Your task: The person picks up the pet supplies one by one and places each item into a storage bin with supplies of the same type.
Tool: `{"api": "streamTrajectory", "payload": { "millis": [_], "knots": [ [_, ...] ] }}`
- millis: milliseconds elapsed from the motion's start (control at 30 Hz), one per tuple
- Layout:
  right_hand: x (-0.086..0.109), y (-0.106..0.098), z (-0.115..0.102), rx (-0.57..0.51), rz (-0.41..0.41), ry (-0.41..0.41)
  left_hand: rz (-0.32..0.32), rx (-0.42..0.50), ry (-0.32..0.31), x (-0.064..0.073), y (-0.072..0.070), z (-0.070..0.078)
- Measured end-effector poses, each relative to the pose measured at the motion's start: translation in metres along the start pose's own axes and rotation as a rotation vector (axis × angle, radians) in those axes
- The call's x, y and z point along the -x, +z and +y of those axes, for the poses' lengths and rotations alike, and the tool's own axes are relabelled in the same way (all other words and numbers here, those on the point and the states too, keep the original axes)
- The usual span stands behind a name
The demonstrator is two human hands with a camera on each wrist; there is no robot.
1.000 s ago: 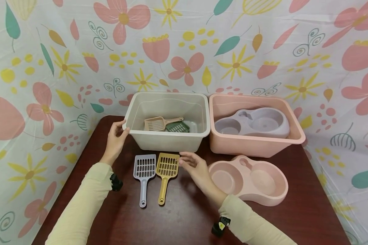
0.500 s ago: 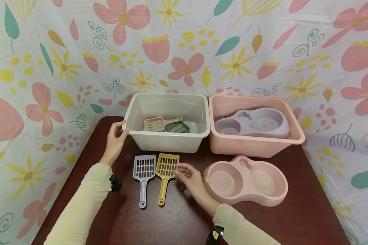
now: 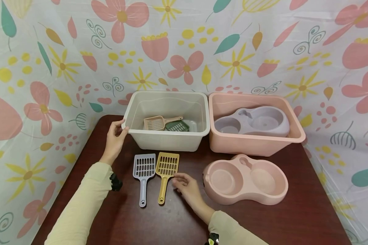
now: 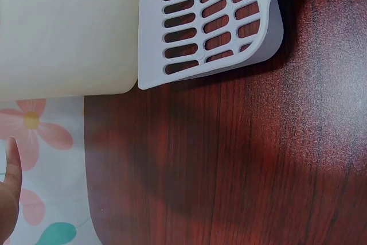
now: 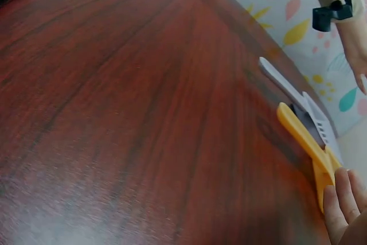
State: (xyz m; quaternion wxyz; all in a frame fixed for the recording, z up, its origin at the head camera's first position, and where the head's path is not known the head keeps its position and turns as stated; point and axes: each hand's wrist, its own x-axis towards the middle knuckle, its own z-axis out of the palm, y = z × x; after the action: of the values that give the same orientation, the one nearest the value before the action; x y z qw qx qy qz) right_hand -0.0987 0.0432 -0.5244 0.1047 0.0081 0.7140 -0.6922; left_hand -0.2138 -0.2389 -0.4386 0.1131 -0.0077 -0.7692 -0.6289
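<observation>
My left hand (image 3: 113,143) holds the front left corner of the grey litter box (image 3: 168,141), its thumb and fingers at the rim. A tan litter scoop (image 3: 154,124) and a green one (image 3: 178,127) lie inside that box. On the table before it lie a lavender litter scoop (image 3: 143,178) and a yellow litter scoop (image 3: 164,177), side by side, handles toward me. My right hand (image 3: 190,194), fingers loosely bent, is low beside the yellow scoop. Its fingers (image 5: 344,196) overlap the scoop's edge in the right wrist view; whether they touch it I cannot tell.
A pink litter box (image 3: 233,144) stands right of the grey one, with a lavender double bowl (image 3: 251,120) tilted inside. In front of it a pink double bowl (image 3: 245,199) sits on the dark red table (image 3: 135,224). Floral cloth (image 3: 89,78) hangs behind.
My right hand has moved toward me and slightly left, from beside the yellow scoop's head to near where its handle begins. My left hand stays at the grey box's corner.
</observation>
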Motion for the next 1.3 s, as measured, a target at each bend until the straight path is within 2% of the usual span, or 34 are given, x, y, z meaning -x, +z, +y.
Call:
{"api": "streamTrajectory", "payload": {
  "millis": [267, 467, 600, 933, 1100, 1300],
  "knots": [
    [0.004, 0.008, 0.015, -0.025, -0.027, -0.021, 0.019, -0.015, 0.012, 0.000, 0.002, 0.000],
    [0.007, 0.015, 0.023, 0.005, -0.033, 0.016, 0.021, -0.002, 0.004, 0.000, 0.002, -0.002],
    [0.007, 0.020, 0.027, -0.016, -0.049, 0.040, 0.023, -0.001, -0.001, 0.000, 0.002, -0.002],
    [0.007, 0.030, 0.023, -0.071, -0.061, 0.122, 0.025, 0.029, 0.008, -0.002, 0.001, -0.005],
    [0.006, 0.033, 0.024, -0.056, -0.069, 0.129, 0.027, 0.028, 0.017, -0.002, 0.001, -0.005],
    [0.005, 0.036, 0.028, -0.065, -0.036, 0.133, 0.042, 0.027, 0.017, -0.003, 0.001, -0.006]
  ]
}}
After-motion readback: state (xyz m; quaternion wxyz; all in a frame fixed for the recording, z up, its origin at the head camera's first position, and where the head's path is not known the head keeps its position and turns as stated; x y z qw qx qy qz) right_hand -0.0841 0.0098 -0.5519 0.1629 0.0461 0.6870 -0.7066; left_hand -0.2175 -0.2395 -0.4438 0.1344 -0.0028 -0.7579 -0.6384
